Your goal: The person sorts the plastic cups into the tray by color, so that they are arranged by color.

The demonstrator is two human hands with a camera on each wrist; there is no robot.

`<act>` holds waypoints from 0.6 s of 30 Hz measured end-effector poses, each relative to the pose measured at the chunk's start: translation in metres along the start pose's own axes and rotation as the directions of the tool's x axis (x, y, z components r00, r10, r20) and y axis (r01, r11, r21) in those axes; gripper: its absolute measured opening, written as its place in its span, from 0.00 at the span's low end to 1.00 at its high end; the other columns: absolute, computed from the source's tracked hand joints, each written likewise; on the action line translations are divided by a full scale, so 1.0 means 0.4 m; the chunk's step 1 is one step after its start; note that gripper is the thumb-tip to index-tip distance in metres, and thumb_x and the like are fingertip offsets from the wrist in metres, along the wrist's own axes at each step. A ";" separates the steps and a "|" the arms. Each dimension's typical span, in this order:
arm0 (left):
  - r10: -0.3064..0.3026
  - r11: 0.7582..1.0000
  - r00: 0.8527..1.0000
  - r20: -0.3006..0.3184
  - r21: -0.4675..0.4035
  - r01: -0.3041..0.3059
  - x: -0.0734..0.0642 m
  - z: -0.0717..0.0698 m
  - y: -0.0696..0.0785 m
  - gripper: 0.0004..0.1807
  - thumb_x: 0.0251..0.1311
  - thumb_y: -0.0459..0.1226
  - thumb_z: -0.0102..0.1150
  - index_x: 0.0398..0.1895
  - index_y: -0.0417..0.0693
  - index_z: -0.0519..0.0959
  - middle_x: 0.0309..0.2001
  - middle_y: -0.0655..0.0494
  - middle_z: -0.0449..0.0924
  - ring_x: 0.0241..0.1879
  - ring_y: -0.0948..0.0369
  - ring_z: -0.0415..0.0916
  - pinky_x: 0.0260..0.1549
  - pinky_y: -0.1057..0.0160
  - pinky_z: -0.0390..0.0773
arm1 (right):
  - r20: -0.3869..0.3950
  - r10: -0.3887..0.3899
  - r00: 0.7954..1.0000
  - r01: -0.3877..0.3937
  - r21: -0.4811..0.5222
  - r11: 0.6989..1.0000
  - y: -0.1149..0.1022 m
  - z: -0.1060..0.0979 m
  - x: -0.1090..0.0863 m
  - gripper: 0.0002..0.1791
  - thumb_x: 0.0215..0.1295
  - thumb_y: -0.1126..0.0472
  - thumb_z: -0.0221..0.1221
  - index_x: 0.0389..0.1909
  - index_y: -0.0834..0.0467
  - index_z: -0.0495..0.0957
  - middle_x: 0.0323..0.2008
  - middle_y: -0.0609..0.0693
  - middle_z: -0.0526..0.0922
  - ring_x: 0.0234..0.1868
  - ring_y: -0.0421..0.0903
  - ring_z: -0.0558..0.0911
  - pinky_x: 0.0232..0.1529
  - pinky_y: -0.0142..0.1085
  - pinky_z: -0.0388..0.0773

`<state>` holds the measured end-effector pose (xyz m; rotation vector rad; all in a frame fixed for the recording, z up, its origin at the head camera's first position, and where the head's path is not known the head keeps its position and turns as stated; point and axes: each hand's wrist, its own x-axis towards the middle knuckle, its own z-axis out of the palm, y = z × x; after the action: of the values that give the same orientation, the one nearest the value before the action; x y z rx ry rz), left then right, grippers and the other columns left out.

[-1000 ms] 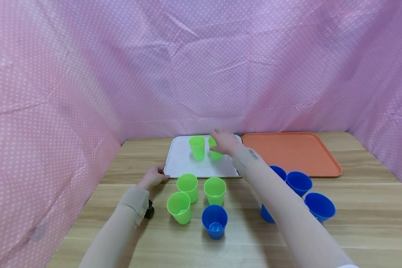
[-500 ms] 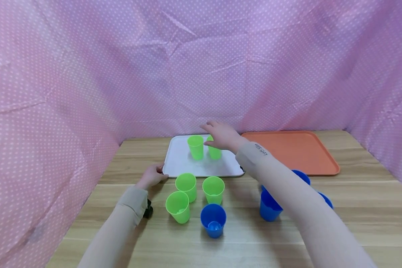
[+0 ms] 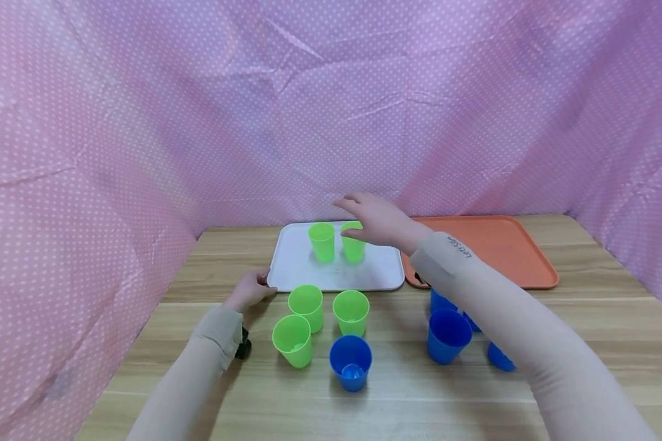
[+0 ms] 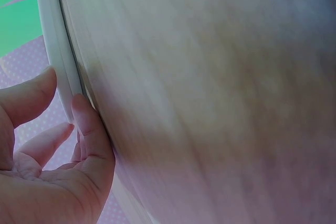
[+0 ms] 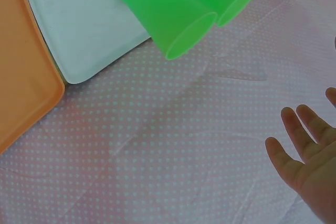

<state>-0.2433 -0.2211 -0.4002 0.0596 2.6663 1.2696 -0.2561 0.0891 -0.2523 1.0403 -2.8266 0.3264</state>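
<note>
My left hand (image 3: 251, 289) is at the near left corner of a white tray (image 3: 287, 269), pinching its rim between thumb and finger, as the left wrist view shows from close up. Two green cups stand upright on that tray: a left cup (image 3: 323, 244) and a right cup (image 3: 354, 248). Over the tray's right side, beside the right cup, hovers my right hand (image 3: 383, 222) with fingers spread and holding nothing. In the right wrist view both cups are apart from the fingers (image 5: 296, 135).
Three green cups (image 3: 306, 306) and a blue cup (image 3: 350, 367) stand on the wooden table (image 3: 198, 257) in front of the tray. Several blue cups (image 3: 445, 340) stand to the right, partly behind my forearm. An orange tray (image 3: 491, 245) adjoins the white one. Pink dotted cloth (image 3: 331, 122) hangs behind.
My right hand has come away from the right green cup, rising and shifting right, its fingers spreading. The cup stays on the white tray. The left hand has kept its place.
</note>
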 end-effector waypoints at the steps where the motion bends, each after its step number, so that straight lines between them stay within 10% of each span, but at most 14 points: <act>1: -0.006 1.000 1.000 -0.002 -0.003 0.006 0.000 0.001 0.001 0.14 0.54 0.30 0.63 0.44 0.34 0.77 0.29 0.51 0.77 0.30 0.61 0.70 0.28 0.68 0.71 | -0.010 -0.014 1.000 0.014 0.001 1.000 -0.002 -0.003 -0.006 0.34 0.63 0.51 0.60 0.68 0.56 0.63 0.64 0.61 0.67 0.64 0.58 0.68 0.64 0.51 0.63; 18: -0.058 0.998 0.998 -0.013 0.018 0.058 0.003 0.007 0.005 0.26 0.57 0.28 0.59 0.61 0.35 0.70 0.40 0.44 0.78 0.36 0.59 0.71 0.34 0.68 0.73 | -0.114 -0.307 0.945 0.305 -0.033 0.952 -0.063 -0.006 -0.118 0.32 0.58 0.51 0.65 0.62 0.58 0.71 0.59 0.59 0.73 0.59 0.55 0.73 0.59 0.49 0.70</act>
<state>-0.2439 -0.2175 -0.4008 -0.0231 2.6701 1.2320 -0.2039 0.1006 -0.2545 1.3837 -2.5083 0.3218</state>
